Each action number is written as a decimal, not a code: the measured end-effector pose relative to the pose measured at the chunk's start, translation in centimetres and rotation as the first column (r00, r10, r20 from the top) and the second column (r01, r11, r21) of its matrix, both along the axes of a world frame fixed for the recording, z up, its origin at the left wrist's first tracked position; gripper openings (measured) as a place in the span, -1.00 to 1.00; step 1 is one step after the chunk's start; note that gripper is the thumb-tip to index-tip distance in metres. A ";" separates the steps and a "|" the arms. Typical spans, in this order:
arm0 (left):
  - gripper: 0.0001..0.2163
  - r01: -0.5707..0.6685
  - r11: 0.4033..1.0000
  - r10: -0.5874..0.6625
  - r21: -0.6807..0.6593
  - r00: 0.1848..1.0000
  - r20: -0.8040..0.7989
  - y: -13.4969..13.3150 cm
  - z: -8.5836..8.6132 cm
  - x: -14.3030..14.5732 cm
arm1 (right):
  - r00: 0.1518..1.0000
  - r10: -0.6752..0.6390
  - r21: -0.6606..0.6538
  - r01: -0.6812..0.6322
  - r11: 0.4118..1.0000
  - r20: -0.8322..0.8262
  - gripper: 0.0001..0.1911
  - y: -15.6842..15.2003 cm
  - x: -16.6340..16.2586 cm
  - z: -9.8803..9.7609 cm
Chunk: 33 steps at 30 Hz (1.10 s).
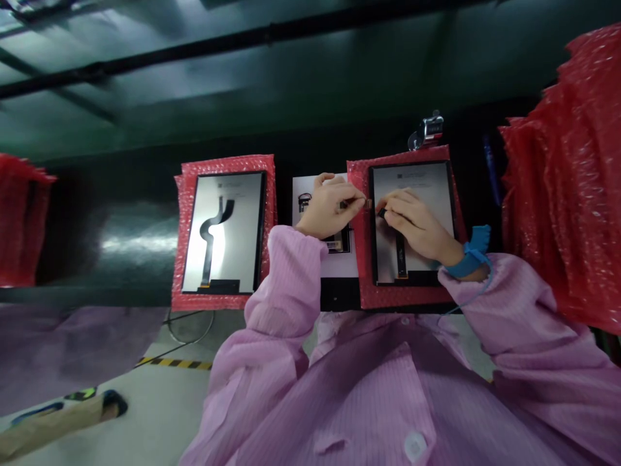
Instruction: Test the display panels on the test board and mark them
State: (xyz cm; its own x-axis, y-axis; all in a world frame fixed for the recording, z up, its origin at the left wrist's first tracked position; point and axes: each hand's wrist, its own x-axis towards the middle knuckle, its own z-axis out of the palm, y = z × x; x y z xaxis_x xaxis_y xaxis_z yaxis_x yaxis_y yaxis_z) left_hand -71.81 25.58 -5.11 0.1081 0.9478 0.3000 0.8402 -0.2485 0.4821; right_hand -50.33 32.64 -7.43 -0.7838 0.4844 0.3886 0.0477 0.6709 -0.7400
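An LCD panel (427, 188) lies with its silver back up on a red bubble-wrap bag (359, 259) in front of me. My right hand (420, 226) is closed over it, pinching the dark end of the panel's flex cable (401, 255). My left hand (332, 206) is closed on a small brownish connector piece (367, 203) at the panel's left edge, a short gap from the cable end. Partly covered by my left hand, a device with a barcode label (334, 246) rests on a white sheet (337, 266).
Another LCD panel (237, 233) with a curved flex cable (207, 243) lies on red bubble wrap to the left. Red bubble-wrap bags are piled at the right (572, 188) and far left (22, 220). A metal tally counter (431, 128) and a blue pen (491, 169) lie behind.
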 end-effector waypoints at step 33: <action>-0.81 0.070 0.997 -0.073 -0.041 0.994 -0.079 -0.3 0.2 0.6 | 0.991 -0.035 0.152 0.016 0.988 0.127 -0.67 0.2 -1.1 -0.6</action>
